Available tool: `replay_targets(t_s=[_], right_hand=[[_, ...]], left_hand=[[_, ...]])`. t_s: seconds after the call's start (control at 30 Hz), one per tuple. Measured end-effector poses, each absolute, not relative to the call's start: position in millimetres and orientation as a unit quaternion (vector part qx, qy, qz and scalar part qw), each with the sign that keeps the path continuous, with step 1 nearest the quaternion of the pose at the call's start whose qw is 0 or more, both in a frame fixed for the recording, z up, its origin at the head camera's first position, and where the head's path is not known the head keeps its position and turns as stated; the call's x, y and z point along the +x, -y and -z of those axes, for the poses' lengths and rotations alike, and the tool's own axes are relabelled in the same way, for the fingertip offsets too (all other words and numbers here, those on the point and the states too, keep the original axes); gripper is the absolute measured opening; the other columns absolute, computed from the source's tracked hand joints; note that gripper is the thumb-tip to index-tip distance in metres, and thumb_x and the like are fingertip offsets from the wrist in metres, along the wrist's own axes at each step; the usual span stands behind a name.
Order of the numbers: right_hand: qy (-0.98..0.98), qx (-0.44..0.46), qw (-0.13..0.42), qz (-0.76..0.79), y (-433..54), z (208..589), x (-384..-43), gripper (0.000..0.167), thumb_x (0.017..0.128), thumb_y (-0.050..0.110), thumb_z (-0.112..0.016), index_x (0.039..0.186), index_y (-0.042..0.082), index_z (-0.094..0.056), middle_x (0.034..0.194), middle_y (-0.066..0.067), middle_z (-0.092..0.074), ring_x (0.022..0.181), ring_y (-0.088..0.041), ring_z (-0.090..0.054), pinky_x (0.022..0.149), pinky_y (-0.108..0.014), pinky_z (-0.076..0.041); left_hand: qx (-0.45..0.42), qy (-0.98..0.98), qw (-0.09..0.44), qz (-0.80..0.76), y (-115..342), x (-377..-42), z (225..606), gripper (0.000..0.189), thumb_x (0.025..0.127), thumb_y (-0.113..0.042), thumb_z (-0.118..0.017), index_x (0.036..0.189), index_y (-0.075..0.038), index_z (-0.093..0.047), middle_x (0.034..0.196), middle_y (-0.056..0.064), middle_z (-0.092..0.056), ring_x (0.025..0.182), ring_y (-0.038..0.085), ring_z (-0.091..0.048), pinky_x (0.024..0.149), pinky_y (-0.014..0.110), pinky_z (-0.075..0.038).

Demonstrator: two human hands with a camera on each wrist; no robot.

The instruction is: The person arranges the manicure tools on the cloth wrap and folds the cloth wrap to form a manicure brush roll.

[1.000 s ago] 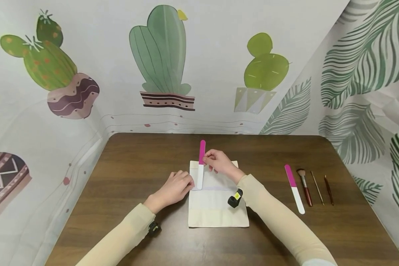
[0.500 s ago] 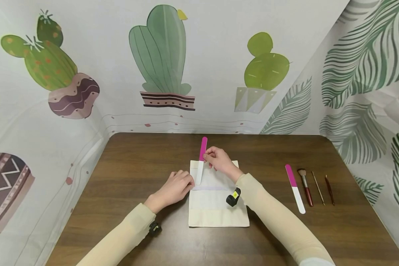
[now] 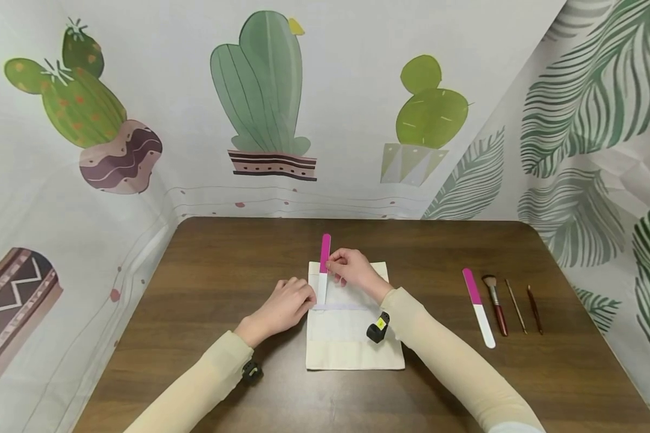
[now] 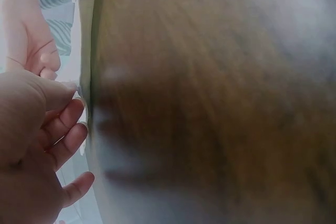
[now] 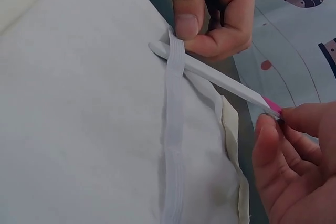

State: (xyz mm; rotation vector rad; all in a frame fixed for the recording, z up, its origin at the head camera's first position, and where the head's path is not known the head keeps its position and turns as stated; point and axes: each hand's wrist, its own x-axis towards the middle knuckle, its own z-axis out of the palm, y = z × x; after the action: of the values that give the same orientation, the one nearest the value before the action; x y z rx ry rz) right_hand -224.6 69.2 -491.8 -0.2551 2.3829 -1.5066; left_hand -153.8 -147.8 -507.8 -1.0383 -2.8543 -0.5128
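Note:
My right hand (image 3: pixel 355 269) pinches a nail file (image 3: pixel 325 255), pink at its far half and white at its near half. A cream and white cloth roll-up case (image 3: pixel 354 355) lies unfolded on the table under it. Across the cloth runs a white elastic band (image 5: pixel 175 114). In the right wrist view the file's white end passes beneath the band, its rounded tip showing on the other side. My left hand (image 3: pixel 287 305) pinches the elastic at the cloth's left edge between thumb and index finger, seen also in the left wrist view.
On the right of the brown table (image 3: pixel 222 252) lie a second pink and white nail file (image 3: pixel 482 319), a makeup brush (image 3: pixel 496 305) and two thin sticks, one gold-coloured (image 3: pixel 516 305) and one dark brown (image 3: pixel 534 310). A printed curtain (image 3: pixel 352 120) hangs behind the table.
The file first drew back away from the band with my right hand, then came toward the body, and its white tip slid under the elastic. My left hand has stayed in place.

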Motion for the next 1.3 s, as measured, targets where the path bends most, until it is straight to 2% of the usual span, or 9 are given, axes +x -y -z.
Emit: replay_targets(t_s=[0.17, 0.23, 0.33, 0.43, 0.53, 0.7, 0.97, 1.2, 1.3], right_hand=[[-0.824, -0.083, 0.156, 0.539, -68, 494, -223, 0.016, 0.101, 0.012, -0.069, 0.11, -0.001, -0.066, 0.079, -0.007, -0.069, 0.061, -0.015, -0.061, 0.06, -0.025, -0.053], [-0.824, -0.088, 0.158, 0.537, -67, 496, -223, 0.02, 0.1, 0.012, -0.068, 0.115, -0.002, -0.064, 0.075, -0.006, -0.067, 0.059, -0.014, -0.059, 0.059, -0.025, -0.052], [-0.824, -0.098, 0.164, 0.534, -68, 499, -222, 0.038, 0.1, 0.012, -0.068, 0.134, -0.001, -0.054, 0.074, -0.005, -0.065, 0.057, -0.014, -0.055, 0.057, -0.025, -0.048], [-0.816, -0.113, 0.168, 0.541, -68, 502, -222, 0.065, 0.1, 0.009, -0.067, 0.156, 0.005, -0.034, 0.078, -0.007, -0.067, 0.057, -0.015, -0.054, 0.056, -0.027, -0.049], [-0.811, -0.131, 0.168, 0.545, -70, 503, -222, 0.079, 0.1, 0.008, -0.066, 0.165, 0.014, -0.021, 0.082, -0.008, -0.068, 0.058, -0.016, -0.055, 0.056, -0.028, -0.05], [-0.816, -0.169, 0.167, 0.527, -74, 504, -223, 0.078, 0.101, 0.009, -0.065, 0.166, 0.019, -0.022, 0.083, -0.006, -0.067, 0.058, -0.017, -0.054, 0.056, -0.03, -0.049], [-0.82, -0.176, 0.176, 0.515, -76, 504, -223, 0.076, 0.1, 0.011, -0.068, 0.163, 0.017, -0.026, 0.084, -0.004, -0.068, 0.062, -0.017, -0.056, 0.057, -0.03, -0.048], [-0.834, -0.176, 0.173, 0.493, -74, 502, -221, 0.075, 0.098, 0.009, -0.07, 0.161, 0.015, -0.03, 0.092, -0.002, -0.072, 0.074, -0.016, -0.063, 0.073, -0.032, -0.052], [-0.836, -0.187, 0.173, 0.486, -74, 502, -220, 0.074, 0.098, 0.008, -0.07, 0.161, 0.012, -0.03, 0.092, -0.002, -0.072, 0.074, -0.015, -0.063, 0.075, -0.032, -0.051]], left_hand=[[-0.337, 0.926, 0.031, 0.168, 148, -154, 509, 0.011, 0.098, -0.012, -0.071, 0.091, -0.016, -0.063, 0.092, -0.002, -0.059, 0.091, 0.021, -0.055, 0.088, 0.052, -0.044], [-0.336, 0.926, 0.029, 0.168, 148, -154, 509, 0.011, 0.099, -0.013, -0.071, 0.091, -0.016, -0.063, 0.092, -0.002, -0.059, 0.091, 0.021, -0.055, 0.088, 0.052, -0.044], [-0.334, 0.927, 0.026, 0.167, 148, -155, 510, 0.011, 0.099, -0.013, -0.071, 0.092, -0.016, -0.063, 0.092, -0.002, -0.059, 0.091, 0.02, -0.055, 0.088, 0.052, -0.045], [-0.333, 0.928, 0.025, 0.166, 148, -154, 510, 0.011, 0.099, -0.013, -0.07, 0.092, -0.016, -0.063, 0.091, -0.003, -0.058, 0.09, 0.02, -0.054, 0.088, 0.051, -0.045], [-0.334, 0.928, 0.027, 0.164, 148, -154, 509, 0.011, 0.099, -0.014, -0.07, 0.092, -0.016, -0.063, 0.091, -0.003, -0.059, 0.09, 0.02, -0.054, 0.087, 0.051, -0.045], [-0.334, 0.928, 0.03, 0.164, 148, -154, 509, 0.011, 0.099, -0.013, -0.071, 0.092, -0.016, -0.064, 0.092, -0.003, -0.059, 0.09, 0.02, -0.055, 0.087, 0.051, -0.044], [-0.334, 0.927, 0.026, 0.167, 148, -153, 509, 0.01, 0.098, -0.013, -0.072, 0.092, -0.016, -0.064, 0.093, -0.002, -0.06, 0.092, 0.021, -0.055, 0.088, 0.052, -0.045], [-0.329, 0.928, 0.024, 0.174, 148, -154, 510, 0.008, 0.099, -0.012, -0.07, 0.094, -0.016, -0.066, 0.095, -0.002, -0.061, 0.093, 0.021, -0.055, 0.087, 0.049, -0.043], [-0.328, 0.928, 0.025, 0.176, 148, -154, 510, 0.008, 0.099, -0.012, -0.07, 0.093, -0.016, -0.066, 0.094, -0.002, -0.061, 0.093, 0.021, -0.055, 0.086, 0.049, -0.043]])
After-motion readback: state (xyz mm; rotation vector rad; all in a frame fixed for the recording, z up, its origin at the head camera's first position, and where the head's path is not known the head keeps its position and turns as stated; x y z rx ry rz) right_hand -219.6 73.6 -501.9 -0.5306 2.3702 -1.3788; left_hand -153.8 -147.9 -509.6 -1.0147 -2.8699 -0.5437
